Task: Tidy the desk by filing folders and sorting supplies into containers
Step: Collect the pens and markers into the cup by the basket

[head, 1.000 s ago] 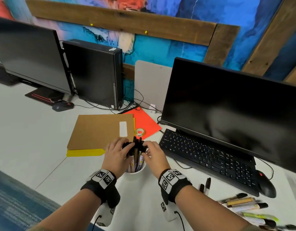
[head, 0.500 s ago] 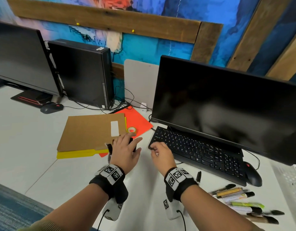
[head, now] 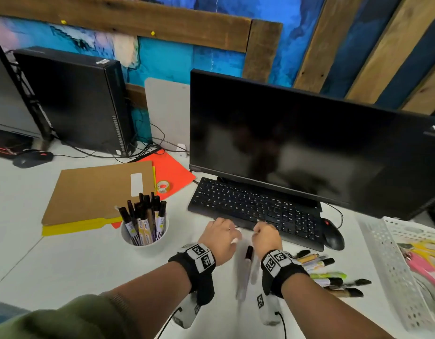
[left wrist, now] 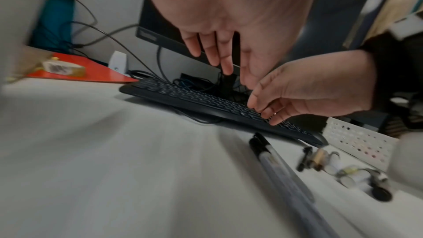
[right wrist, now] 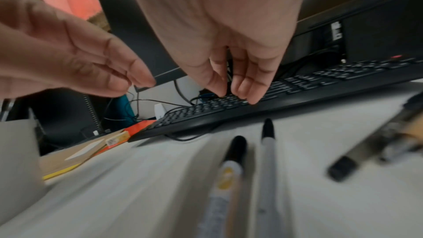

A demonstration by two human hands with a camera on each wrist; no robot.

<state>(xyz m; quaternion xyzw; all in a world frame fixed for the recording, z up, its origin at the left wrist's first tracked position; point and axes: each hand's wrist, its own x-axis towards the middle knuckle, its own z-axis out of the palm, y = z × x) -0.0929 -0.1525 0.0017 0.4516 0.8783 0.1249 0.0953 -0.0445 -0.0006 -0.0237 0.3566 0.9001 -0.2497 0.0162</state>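
Note:
A white cup (head: 144, 241) packed with several black-capped markers stands on the desk beside the folders. My left hand (head: 220, 237) and right hand (head: 266, 237) hover side by side at the keyboard's (head: 255, 211) front edge, to the right of the cup. Both hold nothing. The left wrist view shows the left fingers (left wrist: 215, 55) hanging straight and relaxed. The right fingers (right wrist: 242, 86) are loosely bent over the keys. Two pens (head: 245, 267) lie on the desk between my wrists, blurred. A pile of markers (head: 329, 277) lies to the right.
A brown folder (head: 96, 192) lies on a yellow one (head: 74, 226), with an orange folder (head: 172, 172) and a tape roll (head: 162, 185) behind. A monitor (head: 297, 148), a mouse (head: 332, 234) and a white perforated basket (head: 392, 265) holding scissors stand at the right.
Both hands let go of the markers in the cup and moved right to the keyboard's front edge. The cup now stands uncovered at the left. The head view panned right.

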